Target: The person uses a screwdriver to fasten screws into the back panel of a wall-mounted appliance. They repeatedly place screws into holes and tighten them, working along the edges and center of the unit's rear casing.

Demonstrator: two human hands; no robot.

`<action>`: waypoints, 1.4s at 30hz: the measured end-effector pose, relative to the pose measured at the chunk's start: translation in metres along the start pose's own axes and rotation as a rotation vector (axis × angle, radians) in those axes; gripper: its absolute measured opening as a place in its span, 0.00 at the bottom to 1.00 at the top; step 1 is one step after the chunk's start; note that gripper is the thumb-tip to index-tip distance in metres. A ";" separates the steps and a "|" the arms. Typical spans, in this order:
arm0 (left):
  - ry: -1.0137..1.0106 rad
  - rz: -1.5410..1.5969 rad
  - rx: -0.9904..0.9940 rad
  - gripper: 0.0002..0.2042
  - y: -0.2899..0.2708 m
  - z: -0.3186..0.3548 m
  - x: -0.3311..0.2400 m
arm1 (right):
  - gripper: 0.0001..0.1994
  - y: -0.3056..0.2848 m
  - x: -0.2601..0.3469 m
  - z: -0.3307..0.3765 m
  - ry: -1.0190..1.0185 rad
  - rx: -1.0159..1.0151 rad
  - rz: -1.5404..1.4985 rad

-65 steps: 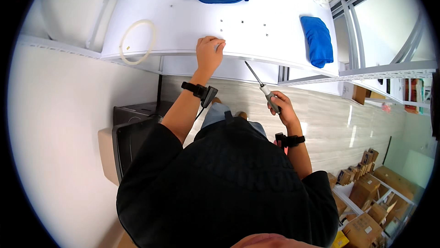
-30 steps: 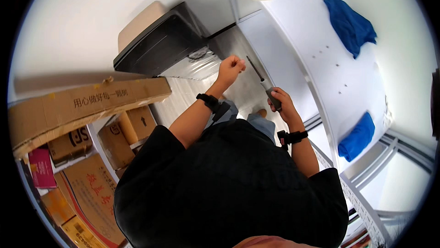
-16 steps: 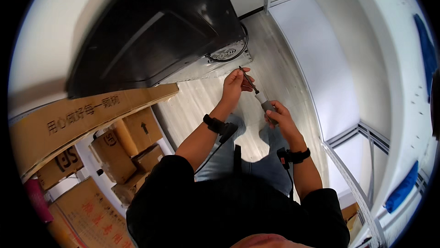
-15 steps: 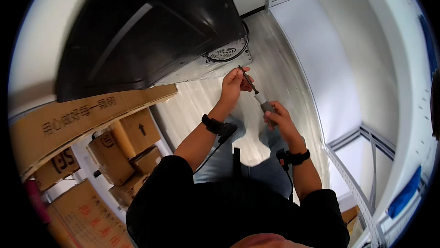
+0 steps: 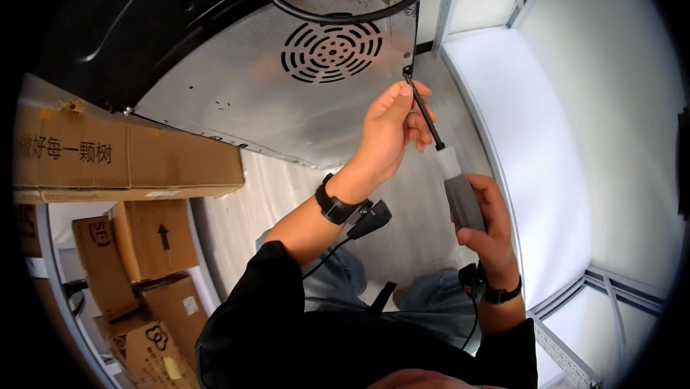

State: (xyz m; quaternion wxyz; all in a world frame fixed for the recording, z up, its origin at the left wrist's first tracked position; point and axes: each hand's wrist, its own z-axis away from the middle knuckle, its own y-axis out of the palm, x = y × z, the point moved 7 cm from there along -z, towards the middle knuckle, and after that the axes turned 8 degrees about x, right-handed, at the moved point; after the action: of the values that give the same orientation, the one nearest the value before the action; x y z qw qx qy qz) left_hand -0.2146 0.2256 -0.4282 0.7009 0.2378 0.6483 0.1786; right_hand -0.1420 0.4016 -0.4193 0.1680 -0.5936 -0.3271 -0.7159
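A screwdriver (image 5: pixel 451 173) with a grey handle and a dark shaft points up to the lower right corner of a metal back panel (image 5: pixel 237 102) on a black appliance (image 5: pixel 129 22). My right hand (image 5: pixel 485 224) grips the handle. My left hand (image 5: pixel 392 127) pinches the shaft near its tip, right at the panel's corner. The panel has a round vent grille (image 5: pixel 330 48), and a black cable (image 5: pixel 359 12) loops above it. Both wrists wear black bands with cables.
Cardboard boxes (image 5: pixel 129 166) sit stacked on a shelf at the left, with more below (image 5: pixel 144 245). A white shelf board (image 5: pixel 525 152) with a metal frame runs along the right. Pale wood floor (image 5: pixel 402 224) shows beneath my hands.
The view swung from the white shelf down to the appliance's back. My left hand left the shelf edge and took the screwdriver shaft; the tip now sits at the panel's corner.
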 end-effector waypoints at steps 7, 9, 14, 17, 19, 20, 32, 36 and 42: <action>0.127 -0.063 0.099 0.14 0.038 -0.006 -0.040 | 0.28 0.006 0.047 0.013 -0.258 -0.219 0.095; 0.155 -0.088 0.100 0.15 0.045 -0.009 -0.049 | 0.26 0.013 0.063 0.012 -0.370 -0.281 0.120; 0.201 -0.129 0.130 0.15 0.052 -0.011 -0.061 | 0.25 0.027 0.073 0.010 -0.441 -0.298 0.176; 0.224 -0.119 0.103 0.16 0.048 -0.012 -0.066 | 0.24 0.032 0.071 0.005 -0.427 -0.298 0.158; 0.237 -0.109 0.102 0.16 0.047 -0.012 -0.068 | 0.23 0.033 0.071 0.003 -0.440 -0.302 0.157; 0.244 -0.112 0.105 0.15 0.048 -0.012 -0.070 | 0.23 0.034 0.072 0.002 -0.449 -0.300 0.153; 0.265 -0.078 0.106 0.16 0.047 -0.015 -0.070 | 0.23 0.031 0.076 -0.002 -0.414 -0.309 0.096; 0.251 -0.066 0.116 0.16 0.047 -0.015 -0.071 | 0.24 0.032 0.084 0.000 -0.333 -0.315 0.116; 0.200 -0.087 0.171 0.14 0.047 -0.011 -0.070 | 0.25 0.049 0.104 0.004 -0.478 -0.400 0.689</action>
State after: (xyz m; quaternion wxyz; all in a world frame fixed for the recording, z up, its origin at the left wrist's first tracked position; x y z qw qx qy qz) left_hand -0.2295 0.2266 -0.3442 0.6169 0.2494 0.7376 0.1151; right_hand -0.1330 0.3838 -0.3057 0.1979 -0.8367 0.0042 -0.5107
